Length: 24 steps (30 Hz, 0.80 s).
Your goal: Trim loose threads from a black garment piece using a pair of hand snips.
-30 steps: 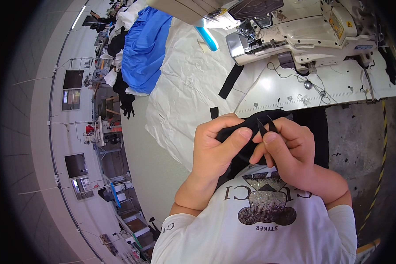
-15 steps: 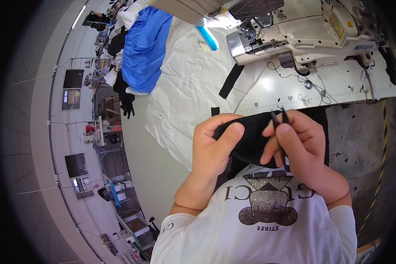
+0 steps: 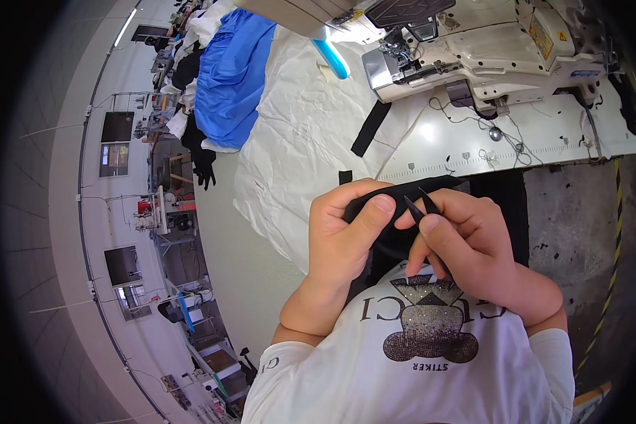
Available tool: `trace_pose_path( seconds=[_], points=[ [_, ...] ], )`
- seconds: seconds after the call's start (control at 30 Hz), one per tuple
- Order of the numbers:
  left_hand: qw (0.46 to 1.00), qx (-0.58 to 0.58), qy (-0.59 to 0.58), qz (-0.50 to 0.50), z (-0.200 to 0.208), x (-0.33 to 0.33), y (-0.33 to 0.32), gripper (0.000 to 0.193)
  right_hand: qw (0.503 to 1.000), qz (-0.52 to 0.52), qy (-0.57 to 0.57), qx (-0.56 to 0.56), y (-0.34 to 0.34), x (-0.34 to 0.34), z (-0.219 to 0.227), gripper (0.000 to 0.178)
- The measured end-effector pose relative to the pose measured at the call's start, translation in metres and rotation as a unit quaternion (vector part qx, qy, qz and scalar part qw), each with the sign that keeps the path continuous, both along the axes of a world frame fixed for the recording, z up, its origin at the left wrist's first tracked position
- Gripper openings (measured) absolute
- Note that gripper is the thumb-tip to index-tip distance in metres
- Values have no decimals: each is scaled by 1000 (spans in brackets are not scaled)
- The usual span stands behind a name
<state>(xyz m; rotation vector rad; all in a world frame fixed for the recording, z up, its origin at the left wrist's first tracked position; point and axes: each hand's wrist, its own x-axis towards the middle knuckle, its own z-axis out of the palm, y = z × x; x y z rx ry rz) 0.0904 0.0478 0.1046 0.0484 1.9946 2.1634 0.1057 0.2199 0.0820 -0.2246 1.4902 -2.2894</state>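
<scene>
Pinching one piece of black fabric (image 3: 392,233) near the chest, the left hand (image 3: 343,237) is closed on it, while one small pair of black pointed snips (image 3: 420,208) is gripped by the right hand (image 3: 466,247). One white industrial sewing machine (image 3: 487,46) is seen beyond, plus two loose black strips (image 3: 369,128).

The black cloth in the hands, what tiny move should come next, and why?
Probably close the snips on a stray thread. The left hand pinches the black cloth taut, and the right hand holds the pointed tips open right at its edge. No thread shows, so this is a guess.
</scene>
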Motion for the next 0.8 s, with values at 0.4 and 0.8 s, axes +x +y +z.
trace_pose_path(
  seconds=[0.4,0.8],
  points=[
    [1000,6,17,-16,3,-2,3,15,1000,1,6,8,0,0,-2,21],
    [1000,-16,16,0,0,0,1,16,1000,-6,23,20,-1,0,-3,20]
  ],
)
